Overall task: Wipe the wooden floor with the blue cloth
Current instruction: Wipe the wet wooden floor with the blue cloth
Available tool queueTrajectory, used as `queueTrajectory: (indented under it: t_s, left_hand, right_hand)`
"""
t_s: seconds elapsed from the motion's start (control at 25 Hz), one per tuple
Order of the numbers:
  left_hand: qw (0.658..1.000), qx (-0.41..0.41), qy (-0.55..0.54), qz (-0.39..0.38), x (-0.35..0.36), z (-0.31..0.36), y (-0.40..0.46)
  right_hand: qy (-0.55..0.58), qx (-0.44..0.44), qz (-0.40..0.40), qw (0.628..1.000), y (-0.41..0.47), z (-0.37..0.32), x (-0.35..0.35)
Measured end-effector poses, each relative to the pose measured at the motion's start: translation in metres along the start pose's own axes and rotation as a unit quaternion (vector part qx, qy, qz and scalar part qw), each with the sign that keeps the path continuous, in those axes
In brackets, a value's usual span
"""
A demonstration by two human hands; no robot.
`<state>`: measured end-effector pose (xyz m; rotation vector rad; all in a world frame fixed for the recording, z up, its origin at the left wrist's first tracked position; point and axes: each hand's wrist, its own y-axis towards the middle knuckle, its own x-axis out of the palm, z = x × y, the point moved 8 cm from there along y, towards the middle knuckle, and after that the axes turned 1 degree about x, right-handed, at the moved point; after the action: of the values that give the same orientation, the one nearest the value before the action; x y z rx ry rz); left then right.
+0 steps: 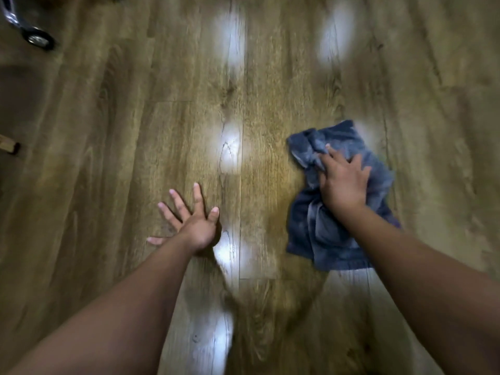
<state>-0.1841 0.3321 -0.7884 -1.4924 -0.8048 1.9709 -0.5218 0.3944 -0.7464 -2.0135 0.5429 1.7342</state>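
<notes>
A crumpled blue cloth (316, 234) lies on the wooden floor (162, 117) to the right of centre. My right hand (342, 180) presses down on the cloth's upper part, fingers curled into its folds. My left hand (189, 220) rests flat on the bare planks left of the cloth, fingers spread wide, holding nothing. Both forearms reach in from the bottom edge. The picture is slightly blurred.
A chair caster wheel on a chrome leg (36, 39) stands at the top left. A wooden furniture foot (9, 146) pokes in at the left edge. Bright light reflections run down the planks through the middle.
</notes>
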Motion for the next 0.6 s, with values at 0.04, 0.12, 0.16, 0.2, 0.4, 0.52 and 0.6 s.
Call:
queueTrajectory:
  t_s: [0.04, 0.12, 0.16, 0.2, 0.4, 0.52, 0.6]
  left_hand:
    - [1.000, 0.000, -0.003, 0.004, 0.001, 0.001, 0.000]
    - [1.000, 0.002, -0.003, 0.013, 0.001, 0.002, -0.001]
    - [1.000, 0.003, -0.003, 0.014, 0.002, 0.002, -0.002]
    - [1.000, 0.005, -0.002, 0.020, 0.002, 0.002, -0.002]
    - [0.999, 0.015, 0.005, 0.041, 0.001, -0.002, 0.002]
    - [0.998, 0.007, 0.007, 0.058, -0.001, 0.002, 0.003]
    - [0.995, -0.020, 0.051, 0.077, -0.008, 0.005, -0.005]
  right_hand:
    - [0.003, -0.018, -0.008, 1.000, -0.022, -0.006, 0.001]
    - [0.006, -0.073, -0.031, 0.997, -0.070, -0.021, 0.009]
    - [0.004, -0.101, -0.034, 0.994, -0.094, -0.024, 0.012]
    - [-0.007, -0.127, -0.027, 0.991, -0.113, -0.024, 0.014]
    - [-0.084, -0.030, -0.062, 0.994, -0.126, 0.057, 0.002]
    - [-0.056, 0.142, -0.088, 0.984, -0.137, 0.116, -0.010]
    - [0.000, 0.153, -0.122, 0.981, -0.149, 0.111, -0.009]
